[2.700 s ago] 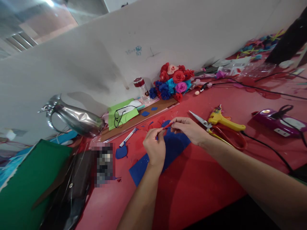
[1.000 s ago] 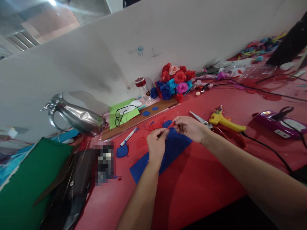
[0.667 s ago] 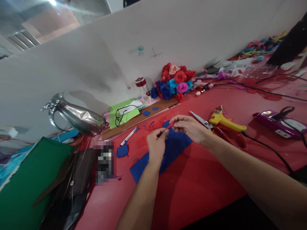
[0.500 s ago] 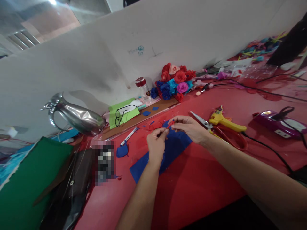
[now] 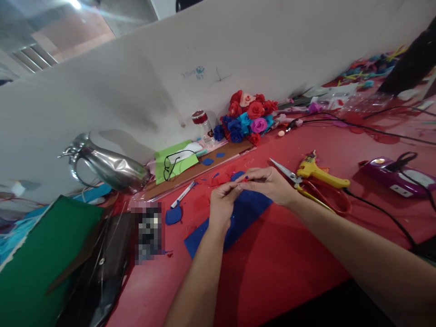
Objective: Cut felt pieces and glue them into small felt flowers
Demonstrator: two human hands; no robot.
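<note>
My left hand [image 5: 223, 202] and my right hand [image 5: 260, 184] meet over the middle of the red table. Both are closed, fingertips pinching a small red piece of felt-like material [image 5: 244, 180] that is mostly hidden between them. Beneath them lies a blue sheet [image 5: 250, 213] of the same kind of material. Just behind my fingers are red scraps [image 5: 218, 180] and a blue cut piece [image 5: 237, 175]. To the left, a blue petal-shaped piece [image 5: 174, 214] rests by a white marker [image 5: 183, 194].
Right of my hands lie open scissors [image 5: 289, 172] with red handles, a yellow glue gun [image 5: 320, 175] with a black cord, and a purple device [image 5: 395, 177]. Behind stand handmade flowers [image 5: 250, 116] and a jar [image 5: 203, 126]. A metal jug [image 5: 109, 163] and eyeglasses [image 5: 168, 164] are at left.
My right hand has turned inward and its fingers have closed over the red piece, which now shows less. Both hands have come closer together; the things on the table stay put.
</note>
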